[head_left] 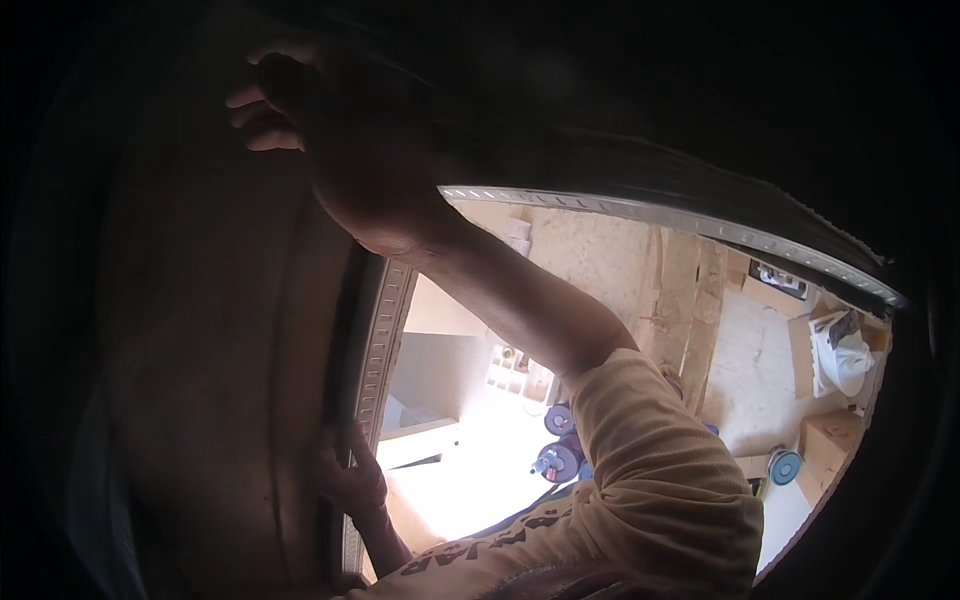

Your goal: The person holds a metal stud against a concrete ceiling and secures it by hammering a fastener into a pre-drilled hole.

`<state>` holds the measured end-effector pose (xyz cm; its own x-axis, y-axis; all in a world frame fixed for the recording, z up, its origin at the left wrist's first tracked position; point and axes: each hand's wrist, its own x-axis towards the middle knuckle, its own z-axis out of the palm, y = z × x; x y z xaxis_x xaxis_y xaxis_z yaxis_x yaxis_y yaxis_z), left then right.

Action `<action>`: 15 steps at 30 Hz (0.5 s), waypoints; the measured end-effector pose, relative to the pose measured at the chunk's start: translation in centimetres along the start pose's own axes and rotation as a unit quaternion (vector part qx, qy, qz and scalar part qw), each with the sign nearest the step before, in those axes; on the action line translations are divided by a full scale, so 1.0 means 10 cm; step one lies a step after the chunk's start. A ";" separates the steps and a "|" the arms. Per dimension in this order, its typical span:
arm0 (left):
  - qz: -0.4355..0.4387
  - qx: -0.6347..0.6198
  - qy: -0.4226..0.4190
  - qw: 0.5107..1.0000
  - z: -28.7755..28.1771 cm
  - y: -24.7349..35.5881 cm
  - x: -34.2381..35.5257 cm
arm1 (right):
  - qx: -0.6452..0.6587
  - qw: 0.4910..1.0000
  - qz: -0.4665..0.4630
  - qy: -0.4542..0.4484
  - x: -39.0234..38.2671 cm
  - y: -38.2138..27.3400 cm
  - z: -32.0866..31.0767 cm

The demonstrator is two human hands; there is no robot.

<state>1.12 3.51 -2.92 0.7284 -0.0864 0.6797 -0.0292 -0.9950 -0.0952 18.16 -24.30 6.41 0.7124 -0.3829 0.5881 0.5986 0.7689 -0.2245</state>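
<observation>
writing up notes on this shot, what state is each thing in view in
right hand: raised in shadow, fingers bent; grip unclear
left hand: at the metal strip, part-shadowed; grip unclear
metal strip: slotted, edging the opening
sleeve: creased in folds
cardboard box: open, things inside
white bag: crumpled

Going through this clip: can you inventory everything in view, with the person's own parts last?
Slotted metal strips: two, silver, upper middle and left of centre
Dark surface: one, brownish, left
Boards: at least two, brown, right of centre
Boxes: at least two, brown, right
Bag: one, white, right
Round discs: two, purplish, centre
Round item: one, blue, lower right
Shirt: one, beige, bottom
Right hand: one, shadowed, upper left
Left hand: one, shadowed, lower left
</observation>
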 end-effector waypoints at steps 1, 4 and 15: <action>0.010 -0.023 0.003 1.000 0.06 -0.04 0.00 | -0.002 1.000 0.000 0.001 -0.03 0.06 -0.04; 0.024 -0.020 0.021 0.999 0.07 0.02 0.03 | -0.029 0.999 -0.021 -0.018 -0.04 0.09 -0.09; 0.041 0.067 0.010 0.997 -0.20 0.27 0.06 | 0.006 1.000 -0.021 -0.017 0.05 -0.15 -0.04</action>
<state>0.10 0.71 -1.36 0.7137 -0.1695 0.6797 0.0044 -0.9692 -0.2463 17.77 -25.87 6.73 0.6740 -0.3964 0.6233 0.6221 0.7596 -0.1896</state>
